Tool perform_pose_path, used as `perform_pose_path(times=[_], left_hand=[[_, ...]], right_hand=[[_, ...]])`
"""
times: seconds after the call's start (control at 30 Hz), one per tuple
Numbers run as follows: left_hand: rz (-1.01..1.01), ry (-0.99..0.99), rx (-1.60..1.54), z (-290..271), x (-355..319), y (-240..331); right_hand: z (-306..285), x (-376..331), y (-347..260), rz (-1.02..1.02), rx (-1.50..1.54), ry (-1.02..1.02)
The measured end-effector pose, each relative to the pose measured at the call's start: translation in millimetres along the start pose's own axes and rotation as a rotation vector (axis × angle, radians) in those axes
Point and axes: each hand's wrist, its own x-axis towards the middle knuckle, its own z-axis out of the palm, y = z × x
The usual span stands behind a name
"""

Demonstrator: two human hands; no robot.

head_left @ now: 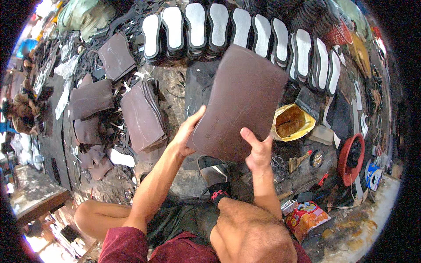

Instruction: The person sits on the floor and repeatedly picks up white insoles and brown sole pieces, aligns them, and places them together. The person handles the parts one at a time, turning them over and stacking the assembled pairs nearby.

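Both my hands hold up a brown, roughly rectangular sheet (245, 96) with rounded corners, tilted above the floor; its material may be rubber or foam, I cannot tell. My left hand (187, 135) grips its lower left edge. My right hand (258, 151) holds the lower right edge, its thumb lying on the top face. Left of the sheet lies a stack of similar brown sheets (141, 115). Beyond the sheet, a curved row of piled shoe soles (218, 26) with white tops and dark edges is partly covered by it.
More brown pieces (91, 100) and scraps lie at the left. Right of the sheet stands an open yellow-rimmed container (290, 125) with brown residue, near a brush (300, 162), a tape roll (316, 158) and a red basin (351, 160). A red packet (307, 217) lies by my right knee.
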Motion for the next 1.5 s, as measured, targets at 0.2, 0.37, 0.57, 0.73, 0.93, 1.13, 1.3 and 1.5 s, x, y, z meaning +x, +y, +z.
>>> perform_pose_path(times=[0.2,0.37,0.57,0.73,0.93,1.13,1.3,1.5], left_hand=[[0.347,-0.114,0.683,27,-31,4],[0.187,-0.258,0.164,15,-39,-5],[0.253,-0.141,0.194,19,-41,-8],[0.408,0.185,0.186,29,-42,-26],[0.768,0.539,0.998,13,-4,-51],[0.754,0.404,1.599,-64,33,-74],[0.71,0.427,1.453,-63,28,-81],[0.736,0.364,1.484,-58,31,-82]], right_hand=[[-3,16,-41,0.023,-0.123,-0.051],[-1,20,-37,-0.06,-0.155,-0.056],[17,-13,-67,-0.829,-1.195,-0.616],[16,5,-44,-0.997,-0.943,-0.473],[-20,83,-7,-0.276,-0.592,-0.036],[-94,229,-98,-0.909,-1.526,0.641],[-86,268,-131,-0.067,-1.704,0.56],[-109,290,-143,-0.061,-1.277,0.601]])
